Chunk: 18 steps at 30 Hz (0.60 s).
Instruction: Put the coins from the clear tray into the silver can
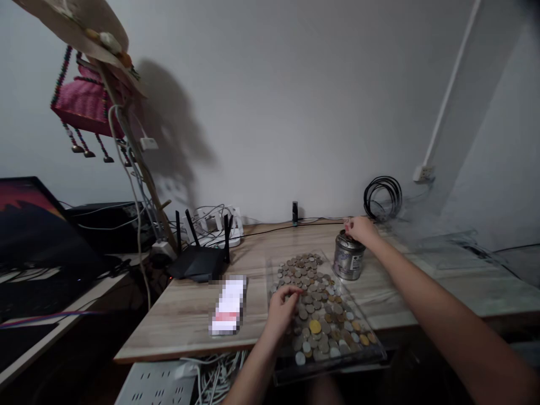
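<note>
The left hand [283, 304] rests on the left part of a clear tray [371, 355] full of mixed coins [318, 306] — its fingers are curled down onto them, though whether they pinch one cannot be told. The tray sits at the front edge of a wooden table [189, 315]. The right hand [360, 228] hangs over the open top of a small metal tin [348, 256] standing just behind the tray on its right, fingertips bunched together at the rim. A black router [198, 261] stands further left on the table — a coil of black cable [383, 197] hangs on the wall behind the tin.
</note>
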Each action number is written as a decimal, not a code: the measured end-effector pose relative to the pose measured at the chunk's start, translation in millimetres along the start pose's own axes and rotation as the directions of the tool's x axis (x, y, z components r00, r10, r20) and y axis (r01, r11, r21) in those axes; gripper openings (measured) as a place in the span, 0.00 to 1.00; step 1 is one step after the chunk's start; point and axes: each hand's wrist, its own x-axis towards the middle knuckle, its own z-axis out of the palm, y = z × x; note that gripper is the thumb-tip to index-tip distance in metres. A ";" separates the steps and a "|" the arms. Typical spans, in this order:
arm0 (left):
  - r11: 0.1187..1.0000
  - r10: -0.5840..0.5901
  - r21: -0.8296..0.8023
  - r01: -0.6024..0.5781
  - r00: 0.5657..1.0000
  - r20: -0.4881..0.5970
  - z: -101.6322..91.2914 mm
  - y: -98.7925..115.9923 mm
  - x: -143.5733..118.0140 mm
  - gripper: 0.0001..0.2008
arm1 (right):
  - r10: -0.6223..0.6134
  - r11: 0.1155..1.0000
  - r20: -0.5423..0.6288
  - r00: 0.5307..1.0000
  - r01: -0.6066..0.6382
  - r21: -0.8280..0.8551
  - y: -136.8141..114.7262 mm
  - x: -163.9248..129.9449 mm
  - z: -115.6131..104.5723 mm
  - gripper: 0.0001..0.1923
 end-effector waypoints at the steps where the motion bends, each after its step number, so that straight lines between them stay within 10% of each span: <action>1: 1.000 0.003 0.002 -0.003 1.000 -0.002 0.2 0.3 -0.2 0.13 | -0.009 1.000 -0.005 1.000 0.009 0.000 -1.8 -1.6 -0.3 0.13; 18: 0.998 -0.022 -0.063 0.022 1.000 -0.005 -0.4 0.4 -0.1 0.11 | 0.099 0.992 0.025 0.995 -0.101 0.072 2.5 -9.8 -21.6 0.22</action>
